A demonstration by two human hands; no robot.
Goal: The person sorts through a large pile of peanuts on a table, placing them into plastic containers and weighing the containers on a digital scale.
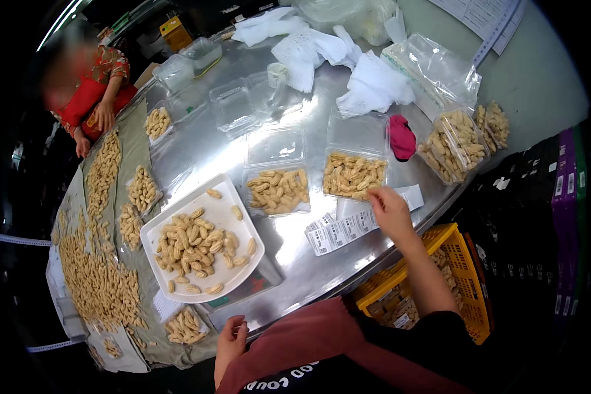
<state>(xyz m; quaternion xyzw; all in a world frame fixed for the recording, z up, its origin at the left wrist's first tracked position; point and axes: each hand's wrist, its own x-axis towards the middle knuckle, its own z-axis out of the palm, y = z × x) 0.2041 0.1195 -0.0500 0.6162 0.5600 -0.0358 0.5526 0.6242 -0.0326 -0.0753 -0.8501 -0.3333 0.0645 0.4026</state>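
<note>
My right hand (390,212) is at the near right corner of an open clear plastic clamshell (357,132) filled with unshelled peanuts (354,175). Its thumb and fingertips are close together, and whether they pinch anything is too small to tell. Beneath that hand runs a strip of printed labels (342,231), lying on the metal table. By the table's near edge, my left hand (233,337) has loosely curled fingers and nothing visible in it. Beyond it a white tray (248,231) of loose peanuts rests on a weighing scale (263,280). Another open clamshell of peanuts (278,192) stands between the tray and the first one.
Closed packs of peanuts (455,145) are stacked at the right, near a pink cloth (402,138). White mesh netting (374,86) lies at the back. A yellow crate (460,280) stands below the near edge. Loose peanuts (101,280) cover the left cloth; another person (91,93) is beyond.
</note>
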